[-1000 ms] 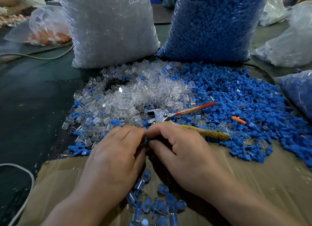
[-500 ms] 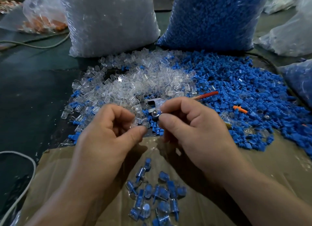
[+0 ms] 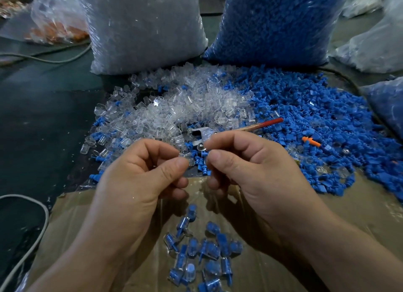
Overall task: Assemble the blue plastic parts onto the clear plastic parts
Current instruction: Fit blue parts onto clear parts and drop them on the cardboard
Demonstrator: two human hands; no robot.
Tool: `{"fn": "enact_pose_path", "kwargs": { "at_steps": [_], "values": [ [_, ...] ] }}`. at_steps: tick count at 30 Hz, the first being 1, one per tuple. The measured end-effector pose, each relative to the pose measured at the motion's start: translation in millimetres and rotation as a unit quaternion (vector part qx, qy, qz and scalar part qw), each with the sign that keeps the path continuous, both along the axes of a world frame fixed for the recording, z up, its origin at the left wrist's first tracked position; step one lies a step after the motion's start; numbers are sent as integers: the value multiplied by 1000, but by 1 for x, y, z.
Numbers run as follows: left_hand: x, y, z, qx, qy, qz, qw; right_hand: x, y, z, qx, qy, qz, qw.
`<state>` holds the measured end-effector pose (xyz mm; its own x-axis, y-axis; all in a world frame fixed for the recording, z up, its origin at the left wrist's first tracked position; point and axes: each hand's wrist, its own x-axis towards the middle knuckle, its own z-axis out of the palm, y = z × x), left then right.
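My left hand pinches a clear plastic part between thumb and forefinger. My right hand is a short gap to its right, thumb and forefinger pinched on a small part that the fingertips hide. Behind the hands lie a loose pile of clear parts and a wider pile of blue parts. Several assembled blue-in-clear pieces lie on the cardboard below my hands.
A metal tool with a red handle lies just behind my right hand. A big bag of clear parts and a bag of blue parts stand at the back. One orange part sits in the blue pile. A grey cable loops at the left.
My hands, pressed together low over the cardboard a second ago, have lifted and come apart. The left now holds a clear part, and the right is pinched beside it.
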<state>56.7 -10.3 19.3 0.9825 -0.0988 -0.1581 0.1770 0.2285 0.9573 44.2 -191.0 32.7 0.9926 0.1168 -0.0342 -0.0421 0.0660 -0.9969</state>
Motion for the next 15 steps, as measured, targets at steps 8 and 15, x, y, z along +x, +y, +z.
{"fn": "enact_pose_path", "kwargs": {
  "at_steps": [8,15],
  "values": [
    [2,-1,-12,40,-47,-14,998,-4,5,-2,-306,-199,-43,930],
    [-1,-5,-9,14,-28,-5,999,-3,3,-4,-412,-272,-24,870]
  ]
}}
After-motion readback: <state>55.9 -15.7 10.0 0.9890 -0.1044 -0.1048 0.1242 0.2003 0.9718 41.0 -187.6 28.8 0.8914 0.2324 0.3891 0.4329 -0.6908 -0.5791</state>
